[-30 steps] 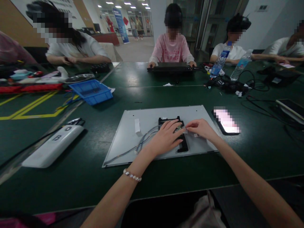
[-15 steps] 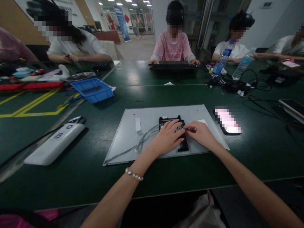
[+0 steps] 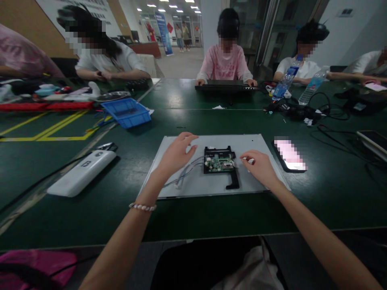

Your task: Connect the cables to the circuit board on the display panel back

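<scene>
In front of me lies a flat light-grey panel (image 3: 187, 189). A black bracket (image 3: 232, 180) rests on it, carrying a green circuit board (image 3: 219, 163). Grey cables (image 3: 186, 173) run from the board's left side across the panel. My left hand (image 3: 178, 151) is open over the panel's left part, away from the board, its fingers extended. Just right of the bracket, my right hand (image 3: 256, 163) is closed in a pinch. Something small and whitish shows at its fingers, too small to name.
A phone (image 3: 290, 155) lies right of the panel, a white power bank (image 3: 83, 173) left of it. Farther back are a blue plastic basket (image 3: 128, 114), two bottles (image 3: 284, 84) and tangled black cables (image 3: 302, 110). Several people sit around the green table (image 3: 187, 221).
My left hand has lifted off the circuit board and moved left, uncovering it. My right hand has drawn slightly right, off the board's edge. The view has shifted a little.
</scene>
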A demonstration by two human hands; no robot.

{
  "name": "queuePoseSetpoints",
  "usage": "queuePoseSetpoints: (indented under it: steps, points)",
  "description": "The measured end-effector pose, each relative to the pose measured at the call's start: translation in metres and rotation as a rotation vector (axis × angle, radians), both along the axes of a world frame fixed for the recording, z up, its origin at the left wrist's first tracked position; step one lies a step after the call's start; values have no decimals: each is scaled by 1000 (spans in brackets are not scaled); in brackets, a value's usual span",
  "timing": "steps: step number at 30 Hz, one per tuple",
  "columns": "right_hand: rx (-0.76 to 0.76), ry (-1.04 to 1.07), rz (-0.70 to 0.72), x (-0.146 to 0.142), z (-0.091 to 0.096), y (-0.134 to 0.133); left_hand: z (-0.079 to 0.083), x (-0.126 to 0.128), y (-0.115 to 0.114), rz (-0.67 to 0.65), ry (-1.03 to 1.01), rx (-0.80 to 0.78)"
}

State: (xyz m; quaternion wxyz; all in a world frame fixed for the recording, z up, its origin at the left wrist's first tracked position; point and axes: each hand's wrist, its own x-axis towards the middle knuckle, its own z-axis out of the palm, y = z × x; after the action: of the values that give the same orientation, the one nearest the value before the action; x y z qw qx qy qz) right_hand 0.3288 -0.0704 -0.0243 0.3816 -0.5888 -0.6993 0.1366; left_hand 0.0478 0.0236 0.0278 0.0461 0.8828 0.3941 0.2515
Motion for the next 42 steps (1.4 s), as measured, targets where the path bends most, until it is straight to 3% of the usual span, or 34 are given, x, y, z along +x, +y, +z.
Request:
queuePoseSetpoints:
  steps: [5, 10, 17, 22, 26, 34, 42]
  points:
    - [6, -54, 24, -9, 4, -4, -29, -50, 24, 149, -76, -125]
    - [10, -63, 55, -12, 3, -6, -48, -63, 34, 155, -47, -266]
    - [8, -53, 46, -8, 3, -5, -38, -65, 35, 220, -129, -244]
    - [30, -27, 21, -8, 4, -5, -16, -71, 18, 221, -459, -462]
    - [53, 6, 46, -12, 7, -5, -5, -66, -3, 97, -451, -597]
    - [115, -81, 195, -38, 27, -5, -25, -56, -16, 102, -307, -551]
    - [176, -409, 612, -107, 42, -8, -37, -60, -12, 70, -130, -406]
